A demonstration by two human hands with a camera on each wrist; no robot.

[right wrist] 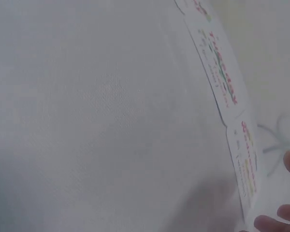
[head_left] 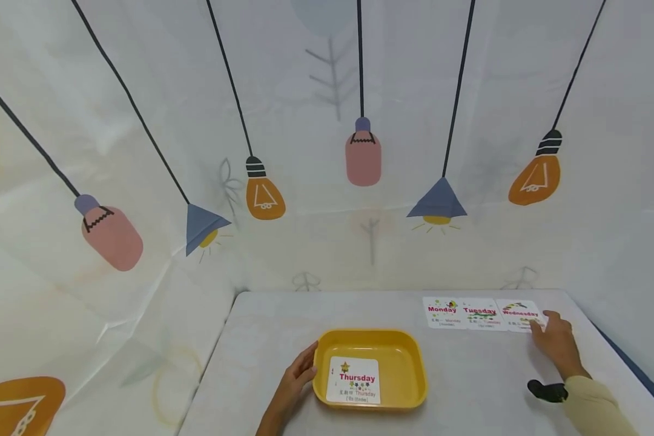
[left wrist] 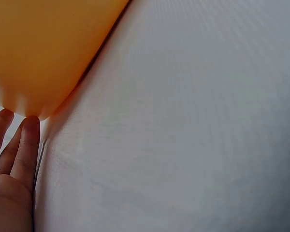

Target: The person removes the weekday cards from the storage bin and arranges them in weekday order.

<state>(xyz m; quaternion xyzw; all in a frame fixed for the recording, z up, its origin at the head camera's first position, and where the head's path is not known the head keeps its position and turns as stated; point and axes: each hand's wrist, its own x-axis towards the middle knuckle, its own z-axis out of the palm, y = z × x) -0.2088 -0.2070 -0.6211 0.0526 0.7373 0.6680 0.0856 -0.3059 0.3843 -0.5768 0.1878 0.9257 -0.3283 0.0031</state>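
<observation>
Three white, square-cornered-looking paper cards lie in a row at the far right of a white counter (head_left: 469, 387) in the head view: the Monday card (head_left: 444, 313), the Tuesday card (head_left: 485, 315) and the Wednesday card (head_left: 519, 316), each with red lettering, side by side with their edges meeting. The right hand (head_left: 558, 342), coming out of a pale cream sleeve (head_left: 599, 406), is at the right end of the Wednesday card, its fingers spread and its thumb over the lower right corner. Nearer the person sits a yellow, rounded rectangular tray (head_left: 400, 369). Inside it, toward the left, lies the white Thursday card (head_left: 353, 380), also lettered in red. The left hand (head_left: 291, 384) touches the tray's left side with extended fingers. Behind the counter hangs a pale backdrop (head_left: 305, 242) printed with pink, blue and orange lamps (head_left: 363, 157).

The left wrist view shows the tray's outer wall at upper left; the left fingers reach up fairly straight, tips against its lower edge.

The right wrist view shows the cards slanting down the right side, the Monday card only partly in frame. The right fingers appear at the lower right, apart from one another, near the Wednesday card's end.
</observation>
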